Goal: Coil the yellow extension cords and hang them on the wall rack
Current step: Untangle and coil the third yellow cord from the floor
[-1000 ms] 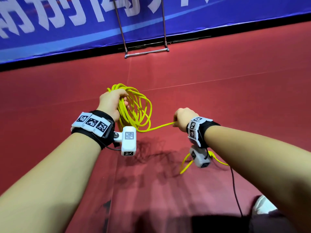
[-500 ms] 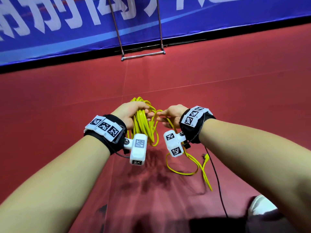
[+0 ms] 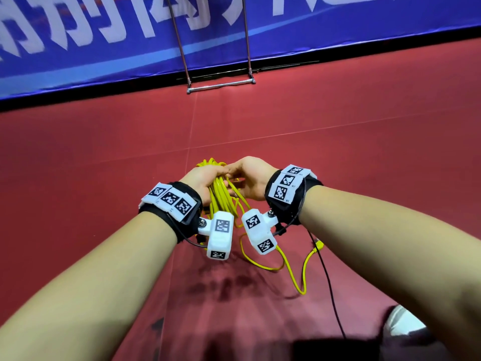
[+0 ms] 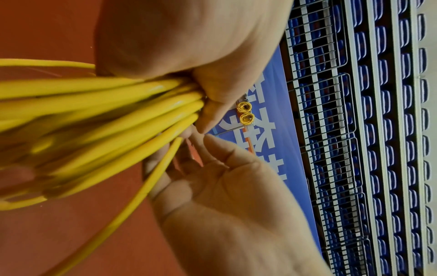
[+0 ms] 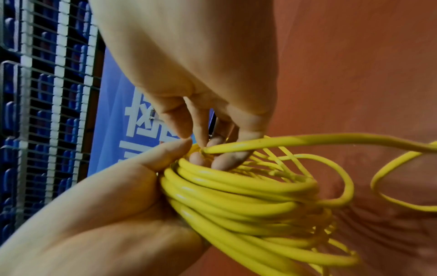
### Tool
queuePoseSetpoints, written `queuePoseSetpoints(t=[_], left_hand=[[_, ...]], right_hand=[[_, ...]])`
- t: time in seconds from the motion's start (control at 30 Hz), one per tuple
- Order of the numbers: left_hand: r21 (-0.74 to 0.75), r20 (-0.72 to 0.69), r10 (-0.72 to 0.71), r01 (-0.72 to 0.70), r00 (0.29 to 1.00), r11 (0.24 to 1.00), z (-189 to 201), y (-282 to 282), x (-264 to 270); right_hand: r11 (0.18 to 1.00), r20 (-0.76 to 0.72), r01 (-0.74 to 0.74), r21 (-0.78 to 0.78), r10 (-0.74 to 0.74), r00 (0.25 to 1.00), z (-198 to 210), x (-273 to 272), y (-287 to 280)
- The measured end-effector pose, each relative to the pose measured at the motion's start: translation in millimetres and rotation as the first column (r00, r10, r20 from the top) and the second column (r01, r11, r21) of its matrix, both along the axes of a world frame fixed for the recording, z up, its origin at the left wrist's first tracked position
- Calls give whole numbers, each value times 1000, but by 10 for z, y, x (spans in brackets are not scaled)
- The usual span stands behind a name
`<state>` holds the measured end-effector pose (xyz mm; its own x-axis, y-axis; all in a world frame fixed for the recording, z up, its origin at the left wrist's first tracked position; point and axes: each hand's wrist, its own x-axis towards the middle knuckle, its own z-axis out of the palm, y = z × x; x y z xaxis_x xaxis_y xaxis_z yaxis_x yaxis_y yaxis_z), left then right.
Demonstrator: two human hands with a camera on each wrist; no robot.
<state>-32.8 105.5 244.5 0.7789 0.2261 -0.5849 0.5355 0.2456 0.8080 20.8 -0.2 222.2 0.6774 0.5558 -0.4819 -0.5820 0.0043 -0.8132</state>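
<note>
My left hand (image 3: pixel 205 177) grips a bundle of loops of the yellow cord (image 3: pixel 220 196), which hangs below the fist. My right hand (image 3: pixel 251 178) meets it at the top of the coil. In the right wrist view its fingertips (image 5: pixel 208 147) pinch one strand (image 5: pixel 307 140) against the coil (image 5: pixel 236 196) held in the left hand (image 5: pixel 106 214). A loose tail (image 3: pixel 291 272) trails on the red floor to a plug end (image 3: pixel 318 247). The metal rack frame (image 3: pixel 221 85) stands at the wall ahead. Two small yellow coils (image 4: pixel 246 113) hang on it.
A blue banner (image 3: pixel 104 48) with white characters runs along the wall. Behind it are wire fencing and blue seats (image 4: pixel 378 130). A thin black cable (image 3: pixel 330 295) hangs from my right wrist camera. A white shoe (image 3: pixel 400 321) shows at the bottom right.
My right hand has swung left with a strand and joined the left hand at the coil. The stretched cord has gone slack, and its tail now loops on the floor.
</note>
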Motion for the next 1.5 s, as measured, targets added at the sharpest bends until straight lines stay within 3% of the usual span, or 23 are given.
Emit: queuePoseSetpoints(t=[0.13,0.2,0.27,0.37,0.5,0.53,0.6,0.7,0.8,0.93,1.0,1.07,1.3,1.4,1.5], left_hand=[[16,21,118,-119,993,993,-51,97,-12],[28,35,152,-153,988,988,-76,147,-15],[50,62,221,-224,973,973,-73,215,1],[23,127,335,-341,934,940,-56,356,36],[-5,169,397,-402,902,916,-84,522,49],[-4,173,405,-410,898,912,-94,557,50],[19,167,401,-410,901,912,-116,600,39],[56,141,388,-398,911,916,-152,658,8],[58,124,386,-395,914,917,-172,728,-23],[62,134,432,-442,892,895,-206,744,-32],[78,173,473,-490,864,868,-212,706,-23],[88,201,501,-525,842,847,-202,674,-10],[96,251,484,-519,838,849,-127,594,-2],[81,233,439,-467,868,881,-90,536,-9],[77,212,388,-411,897,908,-69,457,-1]], right_hand=[[996,125,-87,26,83,989,27,-39,33],[984,246,-166,-65,177,953,37,-53,21],[949,375,-221,-225,294,879,-37,-43,-21],[818,445,-362,-448,555,703,-262,-54,-170],[734,447,-403,-546,662,601,-426,-33,-363],[741,451,-392,-546,654,607,-447,-6,-397],[804,433,-342,-487,562,705,-482,41,-463],[899,429,-139,-415,328,841,-522,140,-554],[899,519,108,-425,144,843,-545,268,-623],[758,613,385,-526,25,789,-515,385,-671],[725,592,370,-581,66,803,-480,447,-711],[744,547,299,-598,107,830,-459,497,-740],[714,504,227,-662,199,841,-396,409,-649],[815,392,192,-547,47,919,-325,324,-520],[916,226,256,-309,-191,955,-247,250,-330]])
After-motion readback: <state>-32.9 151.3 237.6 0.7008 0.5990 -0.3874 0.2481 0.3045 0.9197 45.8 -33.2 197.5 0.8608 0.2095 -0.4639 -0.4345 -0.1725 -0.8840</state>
